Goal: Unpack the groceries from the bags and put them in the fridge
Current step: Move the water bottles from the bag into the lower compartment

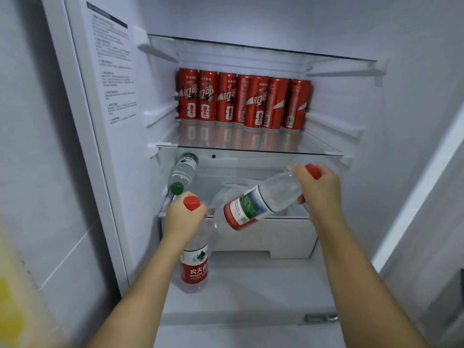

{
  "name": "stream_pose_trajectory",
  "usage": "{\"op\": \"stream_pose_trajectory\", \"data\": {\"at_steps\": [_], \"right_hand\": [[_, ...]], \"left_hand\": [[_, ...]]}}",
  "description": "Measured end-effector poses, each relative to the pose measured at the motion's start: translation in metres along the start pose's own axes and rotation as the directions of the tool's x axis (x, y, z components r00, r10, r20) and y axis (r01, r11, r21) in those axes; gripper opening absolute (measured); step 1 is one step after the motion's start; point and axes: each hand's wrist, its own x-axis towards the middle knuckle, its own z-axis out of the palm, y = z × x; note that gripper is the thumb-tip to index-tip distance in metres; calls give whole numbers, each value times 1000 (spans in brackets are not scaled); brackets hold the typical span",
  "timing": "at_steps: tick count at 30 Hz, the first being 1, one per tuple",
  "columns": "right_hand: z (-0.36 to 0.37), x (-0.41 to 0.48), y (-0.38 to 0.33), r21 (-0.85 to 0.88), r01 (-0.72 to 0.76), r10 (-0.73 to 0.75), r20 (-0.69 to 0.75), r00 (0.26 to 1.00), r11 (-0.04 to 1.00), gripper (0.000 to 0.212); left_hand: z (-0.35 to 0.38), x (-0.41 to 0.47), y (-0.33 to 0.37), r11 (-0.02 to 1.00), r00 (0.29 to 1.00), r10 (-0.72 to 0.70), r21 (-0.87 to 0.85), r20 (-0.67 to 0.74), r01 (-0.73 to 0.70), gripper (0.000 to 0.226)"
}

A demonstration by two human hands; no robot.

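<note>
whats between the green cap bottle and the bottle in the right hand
In the head view, a crumpled clear plastic bag lies in the drawer between the green-cap bottle and the tilted bottle in the right hand.

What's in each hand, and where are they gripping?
Each holds a red-capped water bottle by its neck: left hand an upright bottle, right hand a tilted bottle.

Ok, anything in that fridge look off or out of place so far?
Mostly tidy. In the row of red cola cans, one sits forward of the line. The green-capped water bottle lies tilted against the left wall rather than standing. No spills or damage visible.
</note>
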Motion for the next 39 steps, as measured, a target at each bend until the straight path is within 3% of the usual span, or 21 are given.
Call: {"op": "stream_pose_trajectory", "data": {"at_steps": [5, 9, 12, 16, 19, 22, 26, 30, 39], "right_hand": [[9, -21, 27, 188, -23, 76, -283, 956, 982, 31], [31, -30, 55, 284, -79, 178, -340, 924, 955, 25], [47, -33, 70, 234, -79, 138, -250, 958, 969, 17], [66, -28, 83, -157, -18, 19, 6, 1000, 987, 32], [91, -21, 80, -573, 107, -8, 173, 985, 813, 51], [122, -6, 67, -749, 204, 31, 287, 958, 631, 56], [158, 10, 58, -753, 282, 98, 416, 904, 595, 56], [178, 14, 57, -680, 262, 110, 452, 885, 685, 46], [195, 24, 53, -528, 160, 198, 557, 806, 834, 50]], "left_hand": [[-1, -5, -2, 1000, 1000, 10, -23, -26, -11, 8], [1, -5, -1, 999, 999, 32, -25, -9, -32, 9], [0, -6, -1, 1000, 1000, 23, -21, -19, -23, 7], [-1, -5, -1, 1000, 1000, 10, -29, -25, -11, 7], [1, -4, -2, 1000, 1000, 8, -27, -29, -9, 16], [3, -2, -2, 1000, 1000, 6, -29, -29, -7, 17], [3, -2, -4, 1000, 999, 12, -15, -37, -13, 11], [4, 0, -6, 1000, 999, 13, -22, -37, -14, 11], [6, 0, -8, 999, 999, 2, -36, -47, -4, 10]]}}
